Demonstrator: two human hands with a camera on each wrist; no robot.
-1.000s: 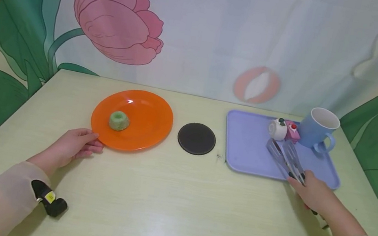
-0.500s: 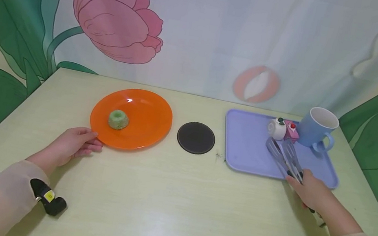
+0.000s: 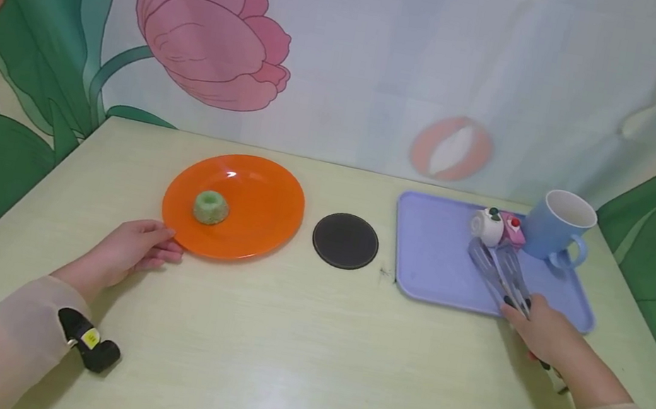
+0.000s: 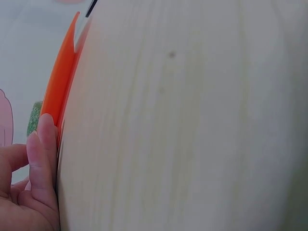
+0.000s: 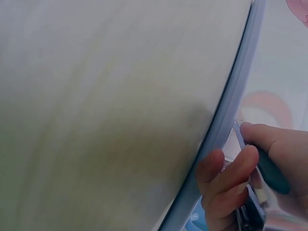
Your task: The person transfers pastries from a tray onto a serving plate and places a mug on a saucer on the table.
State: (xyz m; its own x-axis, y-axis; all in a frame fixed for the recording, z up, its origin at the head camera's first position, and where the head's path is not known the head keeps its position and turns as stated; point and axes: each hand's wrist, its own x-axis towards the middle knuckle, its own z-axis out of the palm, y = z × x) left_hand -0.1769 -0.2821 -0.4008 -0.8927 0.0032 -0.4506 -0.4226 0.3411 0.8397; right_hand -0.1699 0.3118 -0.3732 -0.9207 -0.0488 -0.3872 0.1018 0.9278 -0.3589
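Note:
My left hand (image 3: 130, 248) pinches the near left rim of an orange plate (image 3: 260, 204), thumb on top. A small green ring-shaped cake (image 3: 211, 208) sits on the plate's left part. In the left wrist view the fingertips meet the plate's edge (image 4: 60, 79). With my right hand (image 3: 549, 332) I grip metal tongs (image 3: 484, 259), their arms spread over a lavender tray (image 3: 432, 253). Just beyond the tips are a white cake roll (image 3: 486, 227) and a pink cake piece (image 3: 513, 231) with a red topping; contact is unclear. Dark tong handles (image 5: 273, 173) show in the right wrist view.
A blue mug (image 3: 548, 231) stands at the tray's back right, close beside the pink cake. Between plate and tray lies a round black coaster (image 3: 346, 241). A printed curtain (image 3: 357, 59) hangs behind the pale wooden table (image 3: 303, 358).
The whole head view shifts slightly. Both hands, the plate, the tongs and the cakes keep nearly the same places relative to one another.

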